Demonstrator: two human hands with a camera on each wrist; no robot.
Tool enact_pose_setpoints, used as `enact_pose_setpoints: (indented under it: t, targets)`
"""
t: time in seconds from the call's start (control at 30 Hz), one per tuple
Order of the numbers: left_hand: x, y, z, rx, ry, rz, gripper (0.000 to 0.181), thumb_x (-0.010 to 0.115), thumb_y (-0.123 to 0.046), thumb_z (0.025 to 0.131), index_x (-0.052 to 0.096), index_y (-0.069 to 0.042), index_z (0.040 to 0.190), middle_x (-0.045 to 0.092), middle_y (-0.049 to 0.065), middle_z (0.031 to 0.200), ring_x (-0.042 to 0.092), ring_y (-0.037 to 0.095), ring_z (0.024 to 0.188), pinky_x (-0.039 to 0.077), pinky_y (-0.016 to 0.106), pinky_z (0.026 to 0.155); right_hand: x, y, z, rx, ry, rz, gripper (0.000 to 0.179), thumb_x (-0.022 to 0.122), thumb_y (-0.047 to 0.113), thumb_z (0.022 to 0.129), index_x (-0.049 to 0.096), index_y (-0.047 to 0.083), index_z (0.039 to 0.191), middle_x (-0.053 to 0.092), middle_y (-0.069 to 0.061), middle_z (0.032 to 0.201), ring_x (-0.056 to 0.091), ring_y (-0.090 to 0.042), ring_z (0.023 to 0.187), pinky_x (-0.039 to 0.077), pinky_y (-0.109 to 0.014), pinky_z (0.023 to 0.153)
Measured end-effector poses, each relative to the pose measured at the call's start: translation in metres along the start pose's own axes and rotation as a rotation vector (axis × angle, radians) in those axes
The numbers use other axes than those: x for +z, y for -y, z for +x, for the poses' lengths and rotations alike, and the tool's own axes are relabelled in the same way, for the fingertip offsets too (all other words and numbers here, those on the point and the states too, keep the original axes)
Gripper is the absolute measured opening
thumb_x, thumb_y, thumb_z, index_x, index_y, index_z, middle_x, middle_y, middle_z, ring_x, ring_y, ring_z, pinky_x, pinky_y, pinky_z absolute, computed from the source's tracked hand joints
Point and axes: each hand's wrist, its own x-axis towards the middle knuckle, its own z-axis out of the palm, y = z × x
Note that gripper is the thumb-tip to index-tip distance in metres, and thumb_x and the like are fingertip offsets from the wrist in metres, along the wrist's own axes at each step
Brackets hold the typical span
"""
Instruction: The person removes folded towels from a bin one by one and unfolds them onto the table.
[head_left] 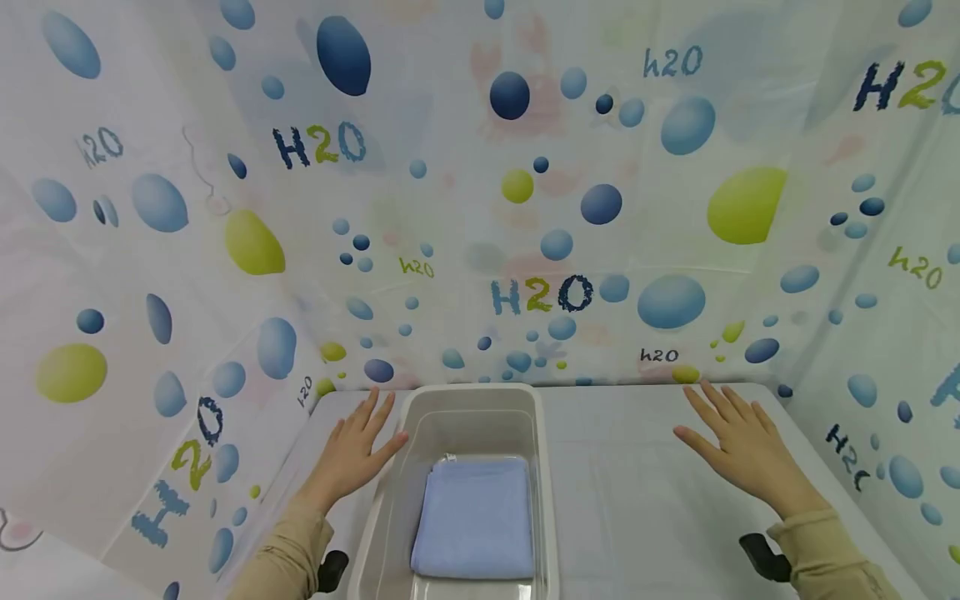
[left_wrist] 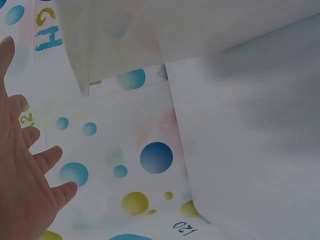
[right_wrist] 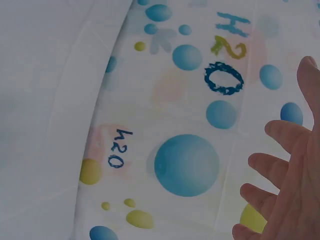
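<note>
A folded light-blue cloth [head_left: 474, 521] lies flat on the bottom of a pale grey plastic bin [head_left: 546, 467]. My left hand [head_left: 354, 454] is held beside the bin's left wall, fingers spread and straight, its thumb overlapping the rim in the head view. Well to the right of the bin, my right hand [head_left: 738, 446] is held over the white table [head_left: 622, 483], fingers extended and apart. Neither hand holds anything. In the wrist views the left hand [left_wrist: 27, 165] and the right hand [right_wrist: 290, 175] both show spread fingers.
A white curtain [head_left: 450, 208] printed with bubbles and H2O lettering rises behind the table and along both sides. Black wrist straps [head_left: 765, 557] show at the sleeve cuffs. The bin stands left of the table's middle.
</note>
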Motion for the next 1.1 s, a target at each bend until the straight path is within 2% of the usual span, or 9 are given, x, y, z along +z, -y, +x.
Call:
enact_pose_setpoints:
  t: [0.23,0.4,0.57,0.77,0.93,1.1]
  targets:
    - [-0.006,-0.006,0.004,-0.017,0.024,-0.029,0.068,0.043,-0.05,0.094,0.024,-0.014,0.148,0.015,0.019,0.155,0.038,0.048,0.129,0.035,0.062,0.099,-0.005,0.014,0.008,-0.088,-0.113,-0.012,0.072,0.051,0.051,0.09,0.029,0.011,0.146,0.033,-0.024,0.147,0.032,-0.048,0.13,0.026,-0.063,0.101]
    - [-0.007,-0.012,0.007,-0.053,0.06,-0.046,0.069,0.04,-0.053,0.094,0.023,-0.015,0.149,0.015,0.017,0.156,0.041,0.048,0.126,0.037,0.061,0.098,-0.006,0.026,0.015,-0.109,-0.151,0.006,0.074,0.055,0.052,0.087,0.036,0.006,0.143,0.038,-0.023,0.144,0.039,-0.048,0.126,0.034,-0.062,0.098]
    - [-0.007,-0.014,0.01,-0.09,0.094,-0.061,0.068,0.034,-0.055,0.095,0.022,-0.016,0.149,0.014,0.016,0.156,0.039,0.049,0.128,0.035,0.062,0.099,-0.005,0.042,0.023,-0.123,-0.175,0.021,0.071,0.056,0.051,0.087,0.04,0.008,0.141,0.04,-0.021,0.143,0.041,-0.047,0.125,0.036,-0.063,0.096]
    - [-0.009,-0.012,0.015,-0.135,0.153,-0.082,0.068,0.026,-0.057,0.096,0.016,-0.018,0.15,0.009,0.015,0.158,0.031,0.048,0.133,0.03,0.066,0.101,-0.006,0.065,0.036,-0.18,-0.197,0.066,0.067,0.056,0.049,0.087,0.043,0.01,0.139,0.043,-0.02,0.142,0.041,-0.042,0.128,0.036,-0.059,0.1]
    - [-0.013,-0.011,0.018,-0.138,0.174,-0.098,0.069,0.024,-0.058,0.096,0.015,-0.016,0.15,0.007,0.015,0.158,0.027,0.047,0.135,0.029,0.065,0.102,-0.008,0.086,0.046,-0.21,-0.178,0.084,0.066,0.056,0.051,0.087,0.044,0.013,0.139,0.043,-0.018,0.143,0.039,-0.042,0.13,0.032,-0.059,0.105]
    - [-0.016,-0.013,0.021,-0.144,0.18,-0.137,0.069,0.023,-0.059,0.096,0.012,-0.019,0.151,0.005,0.014,0.158,0.021,0.045,0.139,0.026,0.065,0.104,-0.007,0.104,0.053,-0.253,-0.169,0.075,0.067,0.056,0.053,0.086,0.045,0.014,0.139,0.044,-0.016,0.143,0.041,-0.04,0.13,0.035,-0.058,0.103]
